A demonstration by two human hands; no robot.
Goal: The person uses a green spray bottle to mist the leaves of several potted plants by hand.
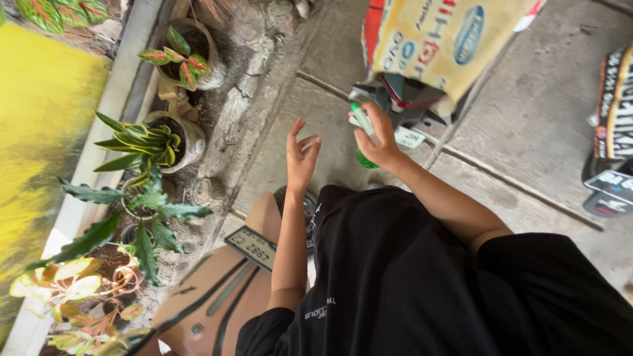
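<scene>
The setting is an outdoor yard paved in grey concrete slabs (527, 112) with visible joints, bordered on one side by a yellow wall (39, 151) and a row of potted plants.

The green spray bottle (364, 140) is located near the centre of the view, above the concrete and in front of the person's black clothing (409, 283). Its white and green trigger head shows above the fingers; its green base shows below the palm. The right hand (377, 140) grasps this bottle: the fingers are curled around the neck and trigger, with the wrist bent toward the body.

The left hand (301, 155) is raised just beside the right hand, apart from the bottle. Its fingers are released and loosely spread, slightly bent, holding nothing.

Behind the bottle lies a yellow printed sack (442, 39), draped over a dark object that cannot be identified. Below the left forearm sits the rear of a brown scooter (211, 303) with a number plate (252, 246) and a tyre (308, 206).

Along the wall, a striped-leaf plant (142, 142) stands in a grey pot, a red-and-green leafed plant (179, 56) in another pot beyond it, and further foliage nearer the viewer. At the far right edge, a black printed object (616, 112) is partly in view.
</scene>
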